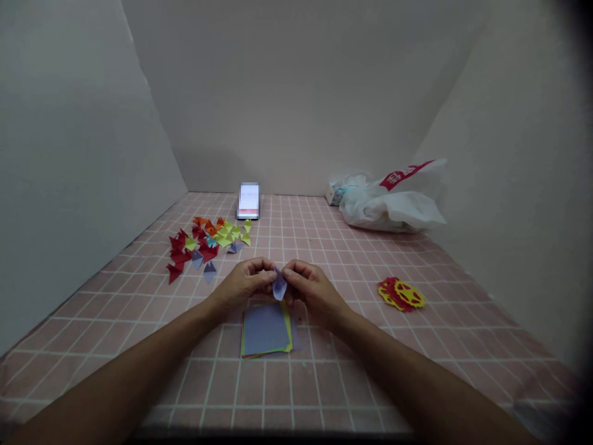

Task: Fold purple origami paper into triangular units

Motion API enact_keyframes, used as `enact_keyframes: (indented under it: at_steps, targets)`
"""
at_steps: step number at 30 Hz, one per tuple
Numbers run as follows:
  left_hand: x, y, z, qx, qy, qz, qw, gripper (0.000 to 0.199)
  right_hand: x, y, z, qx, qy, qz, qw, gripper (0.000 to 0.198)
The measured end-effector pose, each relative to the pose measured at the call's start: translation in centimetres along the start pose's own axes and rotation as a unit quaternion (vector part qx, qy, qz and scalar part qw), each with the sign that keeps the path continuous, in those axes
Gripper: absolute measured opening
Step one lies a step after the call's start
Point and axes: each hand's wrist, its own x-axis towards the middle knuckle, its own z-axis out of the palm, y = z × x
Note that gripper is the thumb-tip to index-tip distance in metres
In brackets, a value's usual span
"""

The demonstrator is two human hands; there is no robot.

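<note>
Your L hand (244, 283) and R hand (316, 292) are both pinched on the small purple folded paper (279, 288), approx. centre. Paper stack (265, 330) at its 6–7 o'clock, folded pcs (208, 251) at 10. Looks mid-fold; next crease prob. calls for one hand steadying, other's fingertips pressing the line, w/o tearing.

Craft nook, pink checked cloth (343, 383), plain walls (301, 93), folded papers (208, 251)
</note>
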Motion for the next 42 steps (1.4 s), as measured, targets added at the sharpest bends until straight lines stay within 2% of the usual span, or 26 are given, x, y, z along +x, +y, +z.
enact_keyframes:
  at_steps: [18,24,28,35,39,42]
  targets:
    - [-0.21,-0.03,0.25,0.024,-0.005,0.004,1.000,0.034,-0.06,-0.42,0.12,-0.070,0.026,-0.019,0.997,0.024]
    - [-0.25,-0.14,0.20,0.102,-0.002,0.047,0.994,0.026,-0.05,-0.40,0.45,-0.141,0.047,-0.043,0.988,0.017]
    - [-0.29,-0.21,0.23,0.192,0.019,0.112,0.975,0.018,-0.04,-0.13,0.55,-0.146,0.049,-0.021,0.988,0.015]
    - [-0.28,-0.47,0.20,0.306,0.049,0.187,0.932,0.012,-0.23,-0.45,0.53,-0.181,0.045,-0.034,0.982,0.009]
    - [-0.24,-0.32,0.12,0.381,0.060,0.228,0.894,0.010,-0.05,-0.27,0.29,-0.234,0.056,-0.072,0.968,0.011]
    - [-0.29,0.10,0.08,0.410,0.052,0.249,0.876,0.008,0.09,-0.24,0.07,-0.283,0.051,-0.112,0.951,0.014]
